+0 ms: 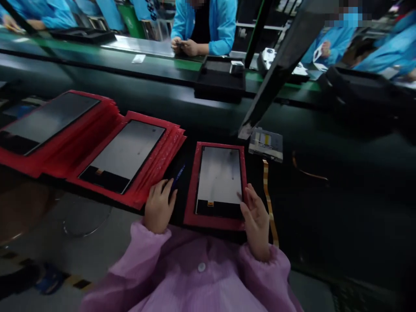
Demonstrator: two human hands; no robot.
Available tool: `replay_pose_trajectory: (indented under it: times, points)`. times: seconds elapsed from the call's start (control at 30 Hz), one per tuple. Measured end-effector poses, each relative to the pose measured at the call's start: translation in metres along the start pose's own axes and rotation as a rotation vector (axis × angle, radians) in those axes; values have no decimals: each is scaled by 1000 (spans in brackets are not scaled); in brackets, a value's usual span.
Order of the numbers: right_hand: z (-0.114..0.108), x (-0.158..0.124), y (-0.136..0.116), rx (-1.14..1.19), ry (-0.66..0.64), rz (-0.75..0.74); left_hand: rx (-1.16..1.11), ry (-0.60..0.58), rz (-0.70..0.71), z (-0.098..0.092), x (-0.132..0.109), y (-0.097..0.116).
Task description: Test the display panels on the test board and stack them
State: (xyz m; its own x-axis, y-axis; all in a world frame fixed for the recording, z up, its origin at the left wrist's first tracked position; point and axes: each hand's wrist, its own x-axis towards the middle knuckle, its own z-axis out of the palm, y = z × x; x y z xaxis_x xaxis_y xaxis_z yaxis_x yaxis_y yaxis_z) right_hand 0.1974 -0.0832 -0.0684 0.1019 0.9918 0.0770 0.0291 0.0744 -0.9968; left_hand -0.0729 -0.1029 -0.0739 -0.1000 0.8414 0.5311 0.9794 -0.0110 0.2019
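Note:
In front of me a display panel (219, 177), pale with a black lower strip and a small orange connector, lies on a red bubble-wrap sheet (191, 219). My right hand (256, 216) is at the sheet's right edge, thumb by the panel's lower right side, fingers stretched and apart. My left hand (160, 206) rests beside a stack of red bubble-wrap sheets (162, 156), its fingers spread. Near its fingertips lies a blue pen (178, 173); whether they touch is unclear. On that stack sits another display panel (125, 149).
A further display panel (55, 117) lies on red wrap at far left. Right of my work stand a grey metal fixture (266, 144) and a gold flex strip (268, 195). A slanted post (276, 69) rises behind. A black tray (221, 80) and co-workers in blue are across the bench.

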Motion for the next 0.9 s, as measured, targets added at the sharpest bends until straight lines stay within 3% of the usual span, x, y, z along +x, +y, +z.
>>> replay_pose_trajectory:
  times: [0.2, 0.3, 0.4, 0.47, 0.6, 0.67, 0.73, 0.8, 0.9]
  points:
    - [1, 3, -3, 102, -40, 74, -11, -43, -82, 16, 4, -17]
    - [-1, 2, -5, 12, -54, 20, -245, -3, -236, 11, 5, -12]
    - [-5, -3, -9, -155, -15, -134, -566, -17, -346, -7, 2, 7]
    - [-7, -8, -14, -200, -60, -229, -752, -120, -297, -23, -2, 28]
    - [0, -22, -28, -182, -448, -312, -1059, -586, -2, -47, -18, 74]
    - [7, -29, -34, -175, -575, -319, -1156, -773, 34, -51, -26, 90]
    - [14, -35, -38, -181, -579, -293, -1208, -863, -17, -50, -32, 98]
    - [17, -38, -40, -198, -586, -245, -1219, -879, -78, -49, -36, 100]
    - [14, -37, -42, -157, -745, -209, -1224, -889, -119, -50, -36, 98]
